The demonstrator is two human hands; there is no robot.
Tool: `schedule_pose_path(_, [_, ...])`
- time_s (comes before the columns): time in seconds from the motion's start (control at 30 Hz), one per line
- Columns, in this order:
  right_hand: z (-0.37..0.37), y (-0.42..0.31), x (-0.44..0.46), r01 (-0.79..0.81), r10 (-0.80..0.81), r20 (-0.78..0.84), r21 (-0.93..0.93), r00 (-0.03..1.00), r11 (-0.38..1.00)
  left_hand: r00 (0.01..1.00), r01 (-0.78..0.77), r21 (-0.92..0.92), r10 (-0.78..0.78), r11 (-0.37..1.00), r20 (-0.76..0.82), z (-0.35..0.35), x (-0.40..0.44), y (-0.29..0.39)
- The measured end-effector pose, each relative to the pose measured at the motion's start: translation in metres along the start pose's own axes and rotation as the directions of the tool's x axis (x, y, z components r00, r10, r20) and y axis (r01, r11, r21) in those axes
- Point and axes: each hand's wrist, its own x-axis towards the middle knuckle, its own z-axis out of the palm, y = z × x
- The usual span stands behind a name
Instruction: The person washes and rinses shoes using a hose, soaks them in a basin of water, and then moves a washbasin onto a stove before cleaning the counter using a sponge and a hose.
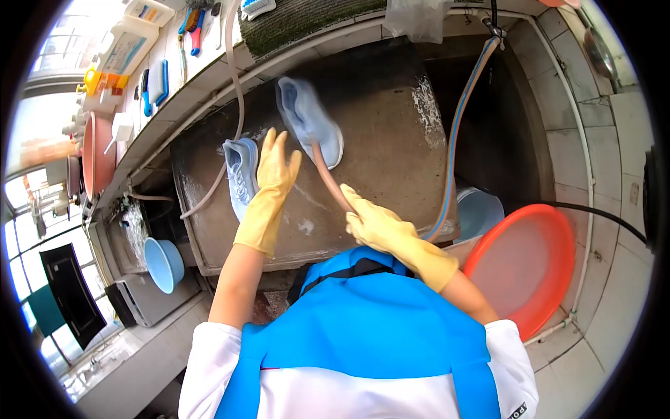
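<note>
My right grip (354, 207) holds a pinkish flexible hose (328, 172) to a pale-blue fabric shoe (306, 115) ahead: rinsing appears under way. Left grip (278, 164): spread, empty, beside an unattended pale-blue laced shoe (239, 174).

Pale shoe (322, 128), apparently upright, beneath hose (329, 174)

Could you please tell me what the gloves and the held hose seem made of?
Gloves: probably rubber, fairly matte, since the opaque yellow skin fits closely with soft folds. Hose: smooth, flexible rubber or plastic, judging by its gentle bend; which one, I can't tell.
</note>
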Motion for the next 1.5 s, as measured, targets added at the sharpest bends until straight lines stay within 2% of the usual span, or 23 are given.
schedule_pose_path(0.03, [0.004, 0.014, -0.003, 0.105, -0.119, -0.118, -0.117, 0.986, 0.988, 0.996, -0.079, 0.111, 0.073, 0.991, 0.054, -0.005, 0.008, 0.010])
schedule_pose_path(0.27, [-0.028, -0.009, -0.050, 0.012, -0.030, -0.105, -0.167, 0.994, 0.986, 0.923, -0.320, 0.352, 0.206, 0.879, 0.325, 0.037, 0.069, 0.002])
schedule_pose_path(0.33, [-0.032, -0.015, -0.049, -0.062, 0.052, -0.076, -0.135, 0.996, 0.989, 0.899, -0.355, 0.341, 0.218, 0.870, 0.380, 0.033, 0.092, -0.005])
schedule_pose_path(0.4, [-0.027, -0.010, -0.047, 0.008, -0.032, -0.120, -0.195, 0.992, 0.981, 0.800, -0.434, 0.310, 0.203, 0.846, 0.565, 0.024, 0.115, -0.007])
schedule_pose_path(0.47, [-0.030, -0.017, -0.046, 0.027, -0.046, -0.111, -0.165, 0.993, 0.986, 0.764, -0.423, 0.223, 0.213, 0.878, 0.609, 0.031, 0.135, -0.034])
schedule_pose_path(0.53, [-0.031, -0.025, -0.049, 0.040, -0.052, -0.097, -0.129, 0.994, 0.991, 0.768, -0.353, 0.017, 0.279, 0.936, 0.577, 0.022, 0.143, -0.039])
schedule_pose_path(0.6, [-0.034, -0.037, -0.054, 0.047, -0.069, -0.112, -0.186, 0.991, 0.981, 0.791, -0.072, 0.000, 0.057, 0.997, 0.609, 0.013, 0.136, -0.030])
schedule_pose_path(0.63, [-0.035, -0.041, -0.057, 0.047, -0.068, -0.114, -0.179, 0.991, 0.983, 0.788, -0.076, 0.003, 0.058, 0.997, 0.613, 0.014, 0.131, -0.027])
schedule_pose_path(0.67, [-0.035, -0.044, -0.061, 0.025, -0.051, -0.139, -0.188, 0.989, 0.982, 0.805, 0.094, -0.135, 0.005, 0.986, 0.593, 0.016, 0.123, -0.024])
schedule_pose_path(0.7, [-0.035, -0.045, -0.064, 0.001, -0.034, -0.163, -0.198, 0.986, 0.980, 0.813, 0.257, -0.271, -0.056, 0.928, 0.579, 0.015, 0.116, -0.022])
schedule_pose_path(0.73, [-0.034, -0.043, -0.065, 0.000, -0.031, -0.160, -0.195, 0.987, 0.981, 0.715, 0.426, -0.282, -0.129, 0.860, 0.687, 0.006, 0.111, -0.011])
schedule_pose_path(0.8, [-0.034, -0.036, -0.067, -0.011, -0.022, -0.201, -0.158, 0.979, 0.987, 0.664, 0.652, -0.401, -0.229, 0.644, 0.712, -0.014, 0.073, 0.031])
schedule_pose_path(0.83, [-0.036, -0.035, -0.069, -0.014, -0.019, -0.197, -0.161, 0.980, 0.987, 0.618, 0.666, -0.330, -0.247, 0.669, 0.746, -0.001, 0.058, 0.026])
schedule_pose_path(0.87, [-0.037, -0.034, -0.072, -0.048, 0.016, -0.194, -0.162, 0.981, 0.986, 0.696, 0.518, -0.293, -0.197, 0.803, 0.691, 0.033, 0.040, -0.001])
schedule_pose_path(0.93, [-0.040, -0.037, -0.077, -0.083, 0.052, -0.182, -0.170, 0.982, 0.982, 0.769, 0.512, -0.195, -0.345, 0.837, 0.538, 0.016, 0.029, 0.042])
schedule_pose_path(0.97, [-0.043, -0.040, -0.080, -0.135, 0.105, -0.178, -0.165, 0.978, 0.977, 0.858, 0.385, -0.155, -0.290, 0.910, 0.425, 0.031, 0.022, 0.033])
schedule_pose_path(1.0, [-0.044, -0.042, -0.083, -0.186, 0.158, -0.173, -0.160, 0.972, 0.969, 0.856, 0.395, -0.155, -0.301, 0.906, 0.420, 0.035, 0.016, 0.034])
schedule_pose_path(1.07, [-0.045, -0.033, -0.083, -0.176, 0.149, -0.162, -0.167, 0.975, 0.970, 0.843, 0.494, -0.141, -0.432, 0.858, 0.320, 0.043, 0.007, 0.034])
schedule_pose_path(1.1, [-0.045, -0.028, -0.083, -0.169, 0.143, -0.162, -0.163, 0.976, 0.972, 0.758, 0.567, -0.046, -0.500, 0.822, 0.418, 0.041, 0.015, 0.033])
schedule_pose_path(1.27, [-0.047, -0.023, -0.084, -0.152, 0.116, -0.180, -0.205, 0.977, 0.967, 0.663, 0.648, 0.049, -0.595, 0.760, 0.454, 0.058, 0.048, 0.012])
schedule_pose_path(1.33, [-0.048, -0.022, -0.084, -0.145, 0.108, -0.178, -0.215, 0.978, 0.966, 0.395, 0.845, -0.060, -0.544, 0.532, 0.741, 0.054, 0.063, 0.002])
schedule_pose_path(1.47, [-0.050, -0.023, -0.081, -0.138, 0.104, -0.170, -0.207, 0.980, 0.968, 0.531, 0.846, -0.421, -0.594, 0.328, 0.605, 0.040, 0.049, 0.021])
schedule_pose_path(1.5, [-0.051, -0.024, -0.079, -0.141, 0.106, -0.170, -0.213, 0.980, 0.967, 0.532, 0.845, -0.418, -0.593, 0.334, 0.604, 0.034, 0.053, 0.036])
